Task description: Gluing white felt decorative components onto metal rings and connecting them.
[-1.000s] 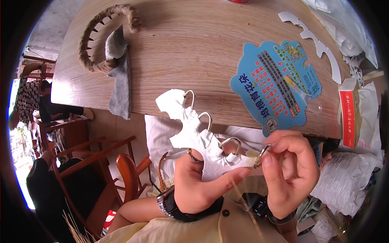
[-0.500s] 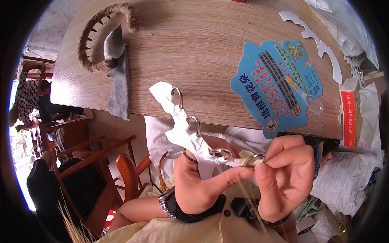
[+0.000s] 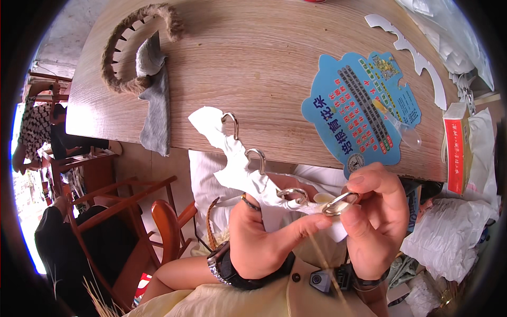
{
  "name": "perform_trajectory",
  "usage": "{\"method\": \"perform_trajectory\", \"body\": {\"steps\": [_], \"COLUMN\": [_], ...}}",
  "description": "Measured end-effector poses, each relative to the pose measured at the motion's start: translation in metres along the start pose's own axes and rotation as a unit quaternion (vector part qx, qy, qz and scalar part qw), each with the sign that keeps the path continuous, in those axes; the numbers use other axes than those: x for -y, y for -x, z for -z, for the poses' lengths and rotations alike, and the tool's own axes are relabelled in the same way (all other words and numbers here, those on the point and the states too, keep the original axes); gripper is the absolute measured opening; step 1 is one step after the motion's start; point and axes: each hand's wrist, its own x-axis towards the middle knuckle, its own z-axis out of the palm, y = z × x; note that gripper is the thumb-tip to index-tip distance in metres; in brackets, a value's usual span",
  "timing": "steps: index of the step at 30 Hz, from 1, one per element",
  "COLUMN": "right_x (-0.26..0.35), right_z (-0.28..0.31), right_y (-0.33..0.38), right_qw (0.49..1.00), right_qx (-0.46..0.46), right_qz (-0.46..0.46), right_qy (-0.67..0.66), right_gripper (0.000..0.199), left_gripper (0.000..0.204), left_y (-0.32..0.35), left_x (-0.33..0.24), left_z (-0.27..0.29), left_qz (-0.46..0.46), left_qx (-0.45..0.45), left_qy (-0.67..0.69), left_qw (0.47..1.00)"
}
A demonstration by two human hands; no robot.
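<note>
Right now a small metal ring (image 3: 339, 204) is being pinched between the thumb and fingers of the right hand (image 3: 374, 222), held just below the near edge of the wooden table (image 3: 253, 68). A white paper strip (image 3: 237, 164) carrying several metal rings is being gripped by the left hand (image 3: 264, 240), whose thumb is stretched out toward the pinched ring (the strip's far end is lying up on the table edge, the rest hanging over the lap). Both hands are closed on what they carry and are being held close together, fingertips nearly meeting. On the table, a blue printed fan (image 3: 362, 113) is lying just beyond the right hand, and a braided rope loop (image 3: 134, 50) with a grey cloth (image 3: 156, 105) is resting well apart to the left.
</note>
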Motion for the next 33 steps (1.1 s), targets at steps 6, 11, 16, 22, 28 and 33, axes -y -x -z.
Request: {"method": "perform_trajectory", "body": {"steps": [6,11,16,22,28,33], "right_x": [0.003,0.007,0.007,0.014,0.020,0.007], "right_z": [0.005,0.001,-0.002,0.005,0.002,-0.010], "right_y": [-0.004,-0.006,-0.004,-0.003,0.009,0.004], "right_qw": [0.991,0.973,0.946,0.931,0.918,0.891], "right_qx": [0.018,-0.007,-0.032,0.049,-0.002,-0.029], "right_qz": [0.047,0.086,0.126,0.092,0.155,0.171], "right_qy": [0.124,0.213,0.298,0.349,0.365,0.421], "right_gripper": [0.026,0.024,0.024,0.037,0.033,0.022], "left_gripper": [0.041,0.041,0.041,0.038,0.036,0.036], "left_y": [0.000,-0.001,-0.002,-0.002,-0.004,-0.002], "left_x": [-0.005,-0.007,-0.008,-0.005,-0.002,0.000], "left_z": [0.003,0.006,0.006,0.002,0.001,0.006], "left_qz": [-0.006,-0.022,-0.021,0.004,-0.028,-0.045], "left_qx": [0.011,0.035,0.042,-0.022,-0.015,0.008], "left_qy": [-0.045,-0.096,-0.088,-0.009,-0.054,-0.075], "left_qw": [0.999,0.995,0.995,1.000,0.998,0.996]}}
